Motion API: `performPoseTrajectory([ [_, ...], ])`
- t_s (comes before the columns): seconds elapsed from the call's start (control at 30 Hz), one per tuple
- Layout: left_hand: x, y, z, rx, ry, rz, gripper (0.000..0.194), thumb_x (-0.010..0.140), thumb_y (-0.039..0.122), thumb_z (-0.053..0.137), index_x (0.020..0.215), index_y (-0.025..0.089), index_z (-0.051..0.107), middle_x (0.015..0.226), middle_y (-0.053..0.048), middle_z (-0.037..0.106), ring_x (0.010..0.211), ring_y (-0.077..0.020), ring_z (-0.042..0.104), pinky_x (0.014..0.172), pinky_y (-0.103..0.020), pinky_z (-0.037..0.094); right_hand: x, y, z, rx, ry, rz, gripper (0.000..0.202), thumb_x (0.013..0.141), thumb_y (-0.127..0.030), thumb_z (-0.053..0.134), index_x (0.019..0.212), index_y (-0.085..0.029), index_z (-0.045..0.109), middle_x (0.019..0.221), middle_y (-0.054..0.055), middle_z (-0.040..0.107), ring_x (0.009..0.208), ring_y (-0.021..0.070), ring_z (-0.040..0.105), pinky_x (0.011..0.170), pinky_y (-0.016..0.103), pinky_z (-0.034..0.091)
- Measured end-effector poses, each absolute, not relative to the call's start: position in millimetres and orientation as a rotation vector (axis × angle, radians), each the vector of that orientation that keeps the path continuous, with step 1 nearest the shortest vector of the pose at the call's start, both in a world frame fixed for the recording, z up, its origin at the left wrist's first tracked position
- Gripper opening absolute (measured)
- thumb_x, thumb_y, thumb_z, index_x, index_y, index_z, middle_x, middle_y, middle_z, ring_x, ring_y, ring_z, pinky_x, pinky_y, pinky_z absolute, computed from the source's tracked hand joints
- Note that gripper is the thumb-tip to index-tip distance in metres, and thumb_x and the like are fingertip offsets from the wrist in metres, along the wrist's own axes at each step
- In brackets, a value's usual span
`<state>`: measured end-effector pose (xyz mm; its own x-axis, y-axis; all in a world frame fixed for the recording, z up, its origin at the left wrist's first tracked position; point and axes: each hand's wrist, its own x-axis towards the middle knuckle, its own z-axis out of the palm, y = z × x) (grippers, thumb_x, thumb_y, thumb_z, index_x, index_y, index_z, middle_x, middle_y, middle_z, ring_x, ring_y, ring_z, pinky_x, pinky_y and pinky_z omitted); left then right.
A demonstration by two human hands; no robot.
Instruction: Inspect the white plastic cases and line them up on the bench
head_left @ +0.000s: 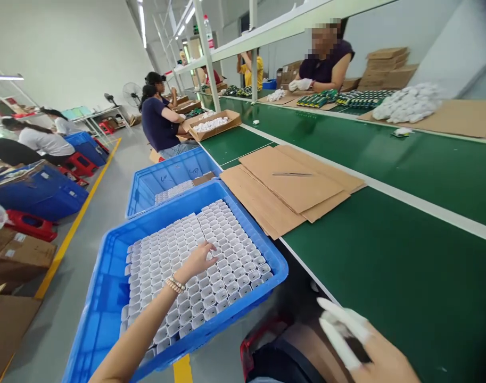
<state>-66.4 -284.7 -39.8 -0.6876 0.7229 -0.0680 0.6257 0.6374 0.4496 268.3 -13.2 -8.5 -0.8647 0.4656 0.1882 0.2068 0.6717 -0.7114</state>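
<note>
My left hand (198, 260), with a beaded bracelet on its wrist, is over the rows of small white plastic housings (230, 279) packed in a blue bin (280, 266). Its fingers are curved and apart, thumb and forefinger spread, near the tops of the housings; I cannot tell if they touch. At the lower right, my right hand (360, 335) is raised beside the green bench edge. White covers sit on some of its fingers, which are parted with nothing plain between them. Tweezers (293, 174) lie on flat cardboard sheets (266, 199) on the bench.
A second blue bin (171, 175) stands behind the first. The green bench (406, 255) runs along my right. Across it lie a pile of white parts (410, 103) and rows of green circuit boards (318, 99). Several co-workers sit around; a cardboard box (216, 125) holds white parts.
</note>
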Motion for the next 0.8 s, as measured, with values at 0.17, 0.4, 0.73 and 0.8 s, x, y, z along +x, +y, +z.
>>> performPoseTrajectory([
  [0.17, -129.2, -245.6, -58.1, 1.143, 2.650, 0.454, 0.037, 0.079, 0.038, 0.064, 0.110, 0.019, 0.056, 0.117, -0.011, 0.057, 0.112, -0.0268, 0.056, 0.100, -0.041, 0.044, 208.0, -56.3, -1.7, -0.437, -2.572, 1.391, 0.035, 0.096, -0.037, 0.043, 0.124, -0.026, 0.060, 0.124, 0.008, 0.057, 0.108, 0.0207, 0.060, 0.094, 0.032, 0.052],
  [0.4, -235.5, -189.1, -78.0, 1.022, 2.761, 0.296, 0.088, 0.074, 0.052, 0.068, 0.141, 0.012, 0.028, 0.144, -0.022, 0.038, 0.135, -0.0346, 0.036, 0.110, -0.044, 0.032, 191.1, -51.1, -1.7, -0.826, -2.314, 1.704, 0.035, 0.088, -0.033, 0.046, 0.115, -0.019, 0.064, 0.112, 0.009, 0.060, 0.093, 0.0205, 0.062, 0.089, 0.035, 0.053],
  [0.73, -289.8, -144.5, -98.4, 0.917, 2.803, 0.013, 0.115, 0.060, 0.065, 0.069, 0.144, 0.005, 0.019, 0.145, -0.029, 0.034, 0.135, -0.0454, 0.030, 0.107, -0.051, 0.026, 77.5, -96.9, 26.4, -1.193, -2.476, 1.941, 0.064, 0.080, -0.024, 0.060, 0.139, -0.009, 0.041, 0.140, 0.020, 0.041, 0.125, 0.0286, 0.048, 0.103, 0.036, 0.041],
  [0.8, -289.7, -142.1, -99.1, 0.954, 2.830, -0.024, 0.106, 0.060, 0.064, 0.069, 0.139, 0.007, 0.027, 0.141, -0.027, 0.039, 0.134, -0.0442, 0.031, 0.106, -0.051, 0.026, 54.9, -105.3, 16.8, -1.455, -2.542, 1.975, 0.057, 0.080, -0.021, 0.059, 0.134, -0.009, 0.047, 0.140, 0.022, 0.040, 0.124, 0.0329, 0.049, 0.099, 0.039, 0.045],
])
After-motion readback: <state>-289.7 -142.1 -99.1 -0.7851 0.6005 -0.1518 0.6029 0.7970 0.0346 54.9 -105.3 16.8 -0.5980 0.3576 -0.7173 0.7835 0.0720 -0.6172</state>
